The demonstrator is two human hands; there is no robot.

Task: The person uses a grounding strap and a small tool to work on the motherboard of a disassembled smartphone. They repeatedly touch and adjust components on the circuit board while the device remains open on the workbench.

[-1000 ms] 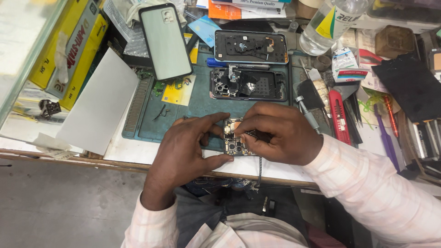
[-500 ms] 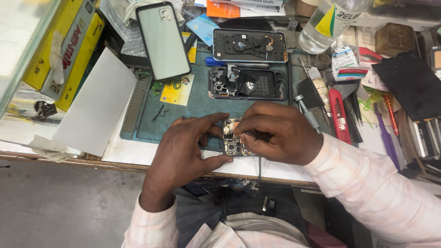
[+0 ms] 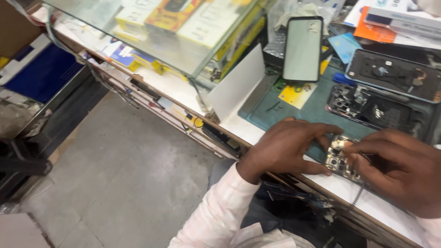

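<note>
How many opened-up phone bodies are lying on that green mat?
2. One opened phone body lies mid-mat above the hands; a second opened phone back lies beyond it near the far edge. More may sit outside the picture on the right.

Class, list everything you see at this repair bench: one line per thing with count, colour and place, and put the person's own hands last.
circuit board: one, dark with metal parts, near bench edge, between both hands
work mat: one, teal, under the hands
phone back cover: one, pale green with black rim, propped behind the mat
opened phone bodies: two, dark, right part of the mat
white card: one, leaning at the mat's left
yellow card: one, on the mat
yellow boxes: several, under the glass top
floor: grey, left
left hand: one, fingers on the board
right hand: one, fingertips on the board
</note>
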